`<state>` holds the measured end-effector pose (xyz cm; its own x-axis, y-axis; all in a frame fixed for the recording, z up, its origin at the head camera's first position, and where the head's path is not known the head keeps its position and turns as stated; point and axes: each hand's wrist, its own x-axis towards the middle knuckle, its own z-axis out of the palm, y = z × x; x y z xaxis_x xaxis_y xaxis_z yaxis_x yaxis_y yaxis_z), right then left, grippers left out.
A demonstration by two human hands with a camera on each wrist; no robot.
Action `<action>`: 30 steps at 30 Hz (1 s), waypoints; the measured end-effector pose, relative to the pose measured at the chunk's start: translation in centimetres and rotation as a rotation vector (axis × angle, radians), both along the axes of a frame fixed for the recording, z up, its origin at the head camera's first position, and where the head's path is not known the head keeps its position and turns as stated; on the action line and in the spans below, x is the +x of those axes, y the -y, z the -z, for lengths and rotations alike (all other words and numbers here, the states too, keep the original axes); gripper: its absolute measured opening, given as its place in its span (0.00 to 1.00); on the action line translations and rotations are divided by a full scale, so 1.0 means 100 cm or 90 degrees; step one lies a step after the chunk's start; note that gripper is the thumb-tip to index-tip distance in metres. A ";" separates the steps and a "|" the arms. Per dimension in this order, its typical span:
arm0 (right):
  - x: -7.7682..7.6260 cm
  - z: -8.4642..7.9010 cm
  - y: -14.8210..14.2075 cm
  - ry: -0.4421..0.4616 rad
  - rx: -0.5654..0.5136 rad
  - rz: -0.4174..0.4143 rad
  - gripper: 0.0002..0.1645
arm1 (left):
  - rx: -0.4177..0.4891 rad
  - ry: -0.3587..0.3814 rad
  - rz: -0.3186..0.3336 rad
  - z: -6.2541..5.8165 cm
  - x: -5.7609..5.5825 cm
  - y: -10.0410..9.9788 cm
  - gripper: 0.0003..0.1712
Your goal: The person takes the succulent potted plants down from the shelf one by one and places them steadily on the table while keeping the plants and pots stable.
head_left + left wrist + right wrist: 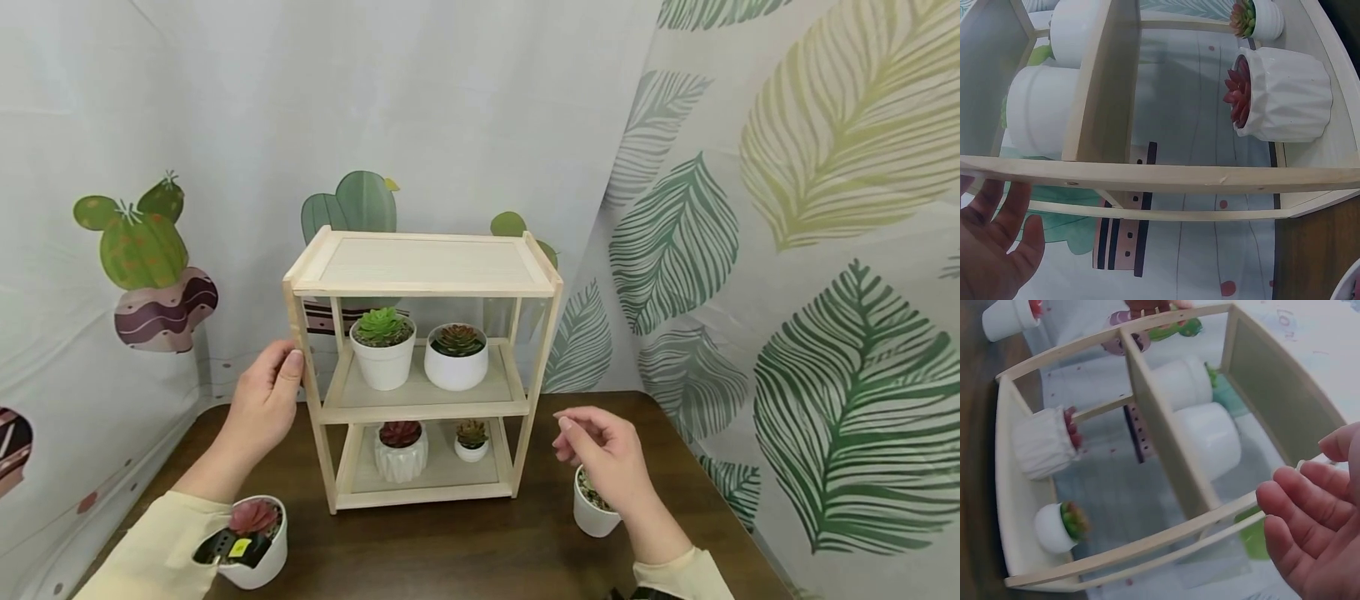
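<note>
"Dark table (450, 558), leafy cloth (840, 400) behind. Where's the rack (424, 413)?"
"Upright, left side pinched by the left grip (262, 396). Right grip (607, 454), loosely curled round nothing, hangs just off its right side, near a pot (596, 522)."

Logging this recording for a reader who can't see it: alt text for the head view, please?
A person's left hand holds a three-tier wooden shelf bearing four potted succulents; the empty right hand is beside it. Two more potted plants, partly hidden, stand on the dark table, one each side.

Dark wooden table (420, 554), cactus-print backdrop (465, 117), leaf-print curtain (795, 275)
</note>
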<state>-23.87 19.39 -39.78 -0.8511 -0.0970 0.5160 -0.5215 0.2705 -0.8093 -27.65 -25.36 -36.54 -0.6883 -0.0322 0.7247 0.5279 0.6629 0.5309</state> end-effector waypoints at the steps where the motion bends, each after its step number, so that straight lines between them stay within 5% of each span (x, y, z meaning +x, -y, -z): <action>1: -0.002 -0.006 0.001 0.013 0.004 -0.008 0.08 | 0.000 0.002 0.000 0.000 0.000 0.000 0.15; 8: -0.017 -0.049 0.012 0.142 0.037 -0.155 0.26 | -0.006 0.018 -0.003 0.001 0.000 0.002 0.15; 16: -0.032 -0.089 0.045 0.165 0.111 -0.217 0.38 | -0.010 0.024 -0.006 0.002 0.000 0.004 0.16; 22: -0.049 -0.109 0.075 0.166 0.212 -0.172 0.38 | -0.007 0.027 -0.005 0.001 0.001 0.004 0.16; 30: -0.073 -0.120 0.107 0.174 0.288 -0.051 0.37 | -0.004 0.035 -0.010 0.001 0.000 0.003 0.16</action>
<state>-31.17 8.71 -27.74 -0.9293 -0.3284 0.1688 -0.3417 0.5916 -0.7302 -27.62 -25.62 -36.61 -0.7269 -0.0388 0.6857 0.4874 0.6742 0.5548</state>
